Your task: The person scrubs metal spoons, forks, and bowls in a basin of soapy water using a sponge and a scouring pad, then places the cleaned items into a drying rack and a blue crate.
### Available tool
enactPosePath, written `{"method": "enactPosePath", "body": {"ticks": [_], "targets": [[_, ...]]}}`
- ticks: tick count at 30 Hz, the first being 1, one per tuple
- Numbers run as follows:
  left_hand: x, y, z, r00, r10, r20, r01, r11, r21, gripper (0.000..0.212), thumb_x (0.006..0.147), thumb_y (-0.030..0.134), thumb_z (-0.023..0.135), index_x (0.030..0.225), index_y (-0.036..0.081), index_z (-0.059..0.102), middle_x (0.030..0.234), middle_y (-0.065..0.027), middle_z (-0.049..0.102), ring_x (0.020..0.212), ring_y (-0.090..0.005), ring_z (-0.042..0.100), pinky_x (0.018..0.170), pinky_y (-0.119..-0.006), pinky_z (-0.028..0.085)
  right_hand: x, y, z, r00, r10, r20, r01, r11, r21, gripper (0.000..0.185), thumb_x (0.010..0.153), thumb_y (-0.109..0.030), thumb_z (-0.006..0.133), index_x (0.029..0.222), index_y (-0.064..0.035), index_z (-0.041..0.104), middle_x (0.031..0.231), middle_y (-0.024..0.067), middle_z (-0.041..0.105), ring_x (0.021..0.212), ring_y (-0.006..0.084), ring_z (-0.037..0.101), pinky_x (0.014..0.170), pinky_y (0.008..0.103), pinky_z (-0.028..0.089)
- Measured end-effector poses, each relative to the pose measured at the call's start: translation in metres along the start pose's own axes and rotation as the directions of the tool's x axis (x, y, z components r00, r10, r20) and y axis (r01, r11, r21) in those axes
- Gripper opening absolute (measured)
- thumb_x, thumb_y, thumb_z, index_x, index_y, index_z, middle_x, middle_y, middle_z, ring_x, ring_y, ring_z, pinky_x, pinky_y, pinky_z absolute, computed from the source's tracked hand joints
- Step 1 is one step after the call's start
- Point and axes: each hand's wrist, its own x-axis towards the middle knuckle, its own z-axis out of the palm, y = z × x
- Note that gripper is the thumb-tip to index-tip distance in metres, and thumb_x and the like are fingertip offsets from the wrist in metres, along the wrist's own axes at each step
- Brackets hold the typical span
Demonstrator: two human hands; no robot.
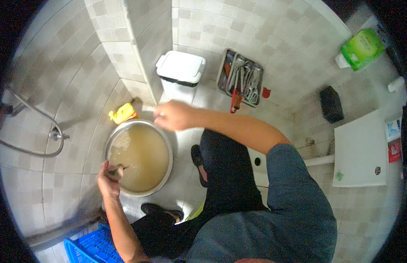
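A wide metal basin (142,157) of cloudy yellowish liquid stands on the tiled floor before me, with pale foam or bits floating on its left side. My left hand (109,180) is at the basin's lower left rim, its fingers closed around a small dark greenish object (116,171) whose kind I cannot make out. Above the basin's upper right rim, my right hand (174,115) is curled and blurred. Something small and pale may be between its fingers, but the blur hides it. A yellow plastic bottle (124,113) lies by the basin's upper rim.
A white lidded bin (182,67) stands by the wall corner. Right of it, a metal tray (220,83) holds utensils, one red-handled. A blue plastic crate (91,245) is at lower left, a shower hose (57,123) hangs on the left wall, and a white sink (361,154) is at right.
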Motion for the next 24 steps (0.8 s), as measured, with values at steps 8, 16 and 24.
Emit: {"method": "enactPosePath", "body": {"ticks": [8, 16, 24], "targets": [[0.000, -0.018, 0.029, 0.991, 0.125, 0.050, -0.129, 0.988, 0.081, 0.039, 0.076, -0.007, 0.052, 0.115, -0.002, 0.054, 0.098, -0.0114, 0.064, 0.081, -0.0201, 0.062, 0.065, -0.029, 0.049, 0.070, -0.069, 0.179, 0.717, 0.072, 0.693, -0.683, 0.272, 0.678, 0.066, 0.091, -0.065, 0.045, 0.130, -0.0125, 0.052, 0.118, 0.0142, 0.058, 0.110, 0.0311, 0.056, 0.083, 0.0501, 0.051], [0.048, -0.070, -0.037, 0.982, 0.189, -0.014, -0.145, 0.795, 0.589, 0.026, 0.083, -0.002, 0.054, 0.108, -0.004, 0.059, 0.094, -0.0111, 0.064, 0.084, -0.0173, 0.062, 0.075, -0.029, 0.051, 0.068, -0.032, 0.295, 0.664, -0.034, 0.747, -0.748, -0.049, 0.662, 0.032, 0.093, -0.033, 0.062, 0.116, -0.0118, 0.057, 0.108, 0.0058, 0.063, 0.093, 0.0176, 0.062, 0.070, 0.0348, 0.054], [0.103, -0.081, -0.060, 0.987, -0.048, -0.151, 0.148, 0.618, 0.772, 0.029, 0.086, 0.024, 0.065, 0.096, -0.003, 0.066, 0.078, -0.0070, 0.065, 0.063, -0.0148, 0.062, 0.047, -0.029, 0.049, 0.082, 0.018, 0.334, 0.671, 0.309, 0.674, -0.738, 0.187, 0.648, 0.030, 0.089, -0.027, 0.064, 0.112, -0.0065, 0.064, 0.102, 0.0074, 0.066, 0.087, 0.0183, 0.062, 0.068, 0.0348, 0.052]]}}
